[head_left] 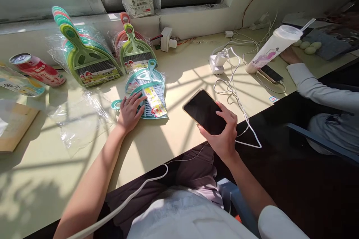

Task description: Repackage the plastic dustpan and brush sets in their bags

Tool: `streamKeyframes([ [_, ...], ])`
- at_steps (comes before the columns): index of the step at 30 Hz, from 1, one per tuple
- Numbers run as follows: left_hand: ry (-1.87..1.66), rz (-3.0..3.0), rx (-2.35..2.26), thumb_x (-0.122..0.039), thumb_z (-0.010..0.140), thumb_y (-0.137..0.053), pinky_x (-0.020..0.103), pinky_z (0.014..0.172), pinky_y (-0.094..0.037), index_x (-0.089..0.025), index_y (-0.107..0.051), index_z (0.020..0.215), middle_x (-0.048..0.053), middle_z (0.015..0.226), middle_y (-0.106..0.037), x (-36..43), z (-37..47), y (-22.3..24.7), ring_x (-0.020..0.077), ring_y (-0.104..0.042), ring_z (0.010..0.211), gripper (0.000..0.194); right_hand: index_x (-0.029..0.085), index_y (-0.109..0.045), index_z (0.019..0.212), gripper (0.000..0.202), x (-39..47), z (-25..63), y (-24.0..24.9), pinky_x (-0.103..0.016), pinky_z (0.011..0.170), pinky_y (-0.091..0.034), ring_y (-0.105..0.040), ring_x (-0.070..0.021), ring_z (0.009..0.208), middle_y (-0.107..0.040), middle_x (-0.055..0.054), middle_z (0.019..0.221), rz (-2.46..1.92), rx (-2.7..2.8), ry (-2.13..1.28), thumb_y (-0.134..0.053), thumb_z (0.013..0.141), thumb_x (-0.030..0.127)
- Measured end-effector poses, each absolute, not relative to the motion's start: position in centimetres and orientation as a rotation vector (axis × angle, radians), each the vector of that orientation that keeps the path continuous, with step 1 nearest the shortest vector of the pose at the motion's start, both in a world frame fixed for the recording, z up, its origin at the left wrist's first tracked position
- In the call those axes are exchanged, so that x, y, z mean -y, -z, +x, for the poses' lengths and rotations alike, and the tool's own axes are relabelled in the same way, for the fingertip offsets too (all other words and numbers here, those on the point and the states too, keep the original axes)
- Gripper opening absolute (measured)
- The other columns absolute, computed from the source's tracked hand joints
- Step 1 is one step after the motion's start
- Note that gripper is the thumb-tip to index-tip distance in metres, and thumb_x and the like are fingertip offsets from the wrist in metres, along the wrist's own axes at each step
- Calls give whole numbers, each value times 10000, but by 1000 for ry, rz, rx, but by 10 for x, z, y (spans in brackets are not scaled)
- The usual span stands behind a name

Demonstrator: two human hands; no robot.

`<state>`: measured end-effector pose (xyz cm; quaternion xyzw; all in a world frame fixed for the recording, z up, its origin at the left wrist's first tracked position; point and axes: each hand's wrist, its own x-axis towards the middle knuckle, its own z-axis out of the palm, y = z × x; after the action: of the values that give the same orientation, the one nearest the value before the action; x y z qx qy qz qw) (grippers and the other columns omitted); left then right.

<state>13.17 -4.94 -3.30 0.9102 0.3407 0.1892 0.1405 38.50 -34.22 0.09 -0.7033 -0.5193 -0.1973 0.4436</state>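
My left hand (130,111) rests with its fingers stretched out on a small teal dustpan-and-brush set (161,95), which carries a yellow paper label. Just behind it lies another teal dustpan set (153,73), partly overlapped by the first. My right hand (224,132) grips a smartphone (204,110) with a dark screen, tilted above the table's front edge. To the left of my left hand, a clear plastic bag (80,123) is spread on the table. A stack of larger green and teal dustpan sets (91,59) leans by the windowsill, beside a smaller stack (134,50).
On the left are a red drink can (42,69) and a brown cardboard package (17,129). White cables (232,86) trail from a charger block (216,63). A tall cup with a straw (272,50) stands near another phone (269,74). Someone's sleeved arm (316,86) is at right.
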Motion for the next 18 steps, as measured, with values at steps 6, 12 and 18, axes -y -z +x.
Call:
streamKeyframes([
  [6,-593,2666,-958,-410,1156,-394,589,1405,-330,-260,-725,1554,113,1736,-638,51,129,36,340,-530,1668,539,306,-576,1386,639,252,446,-18,-623,1167,-576,-677,-387,1353,-706,-141,1507,-1726,1372,359,-902,837,292],
  [12,-743,2716,-970,-347,1144,-447,651,1432,-319,-260,-740,1524,116,1700,-672,50,127,48,349,-557,1651,488,190,-612,1332,642,77,531,-43,-540,1152,-547,-664,-416,1329,-748,-215,1381,-2035,1233,143,-924,777,276],
  [18,-1146,2627,-1244,-265,1114,-539,776,1422,-277,-297,-713,1524,147,1679,-680,42,127,69,390,-581,1627,446,159,-571,1415,632,-31,571,-44,-585,1173,-507,-587,-428,1429,-755,-249,1353,-2217,844,-26,-813,843,277],
])
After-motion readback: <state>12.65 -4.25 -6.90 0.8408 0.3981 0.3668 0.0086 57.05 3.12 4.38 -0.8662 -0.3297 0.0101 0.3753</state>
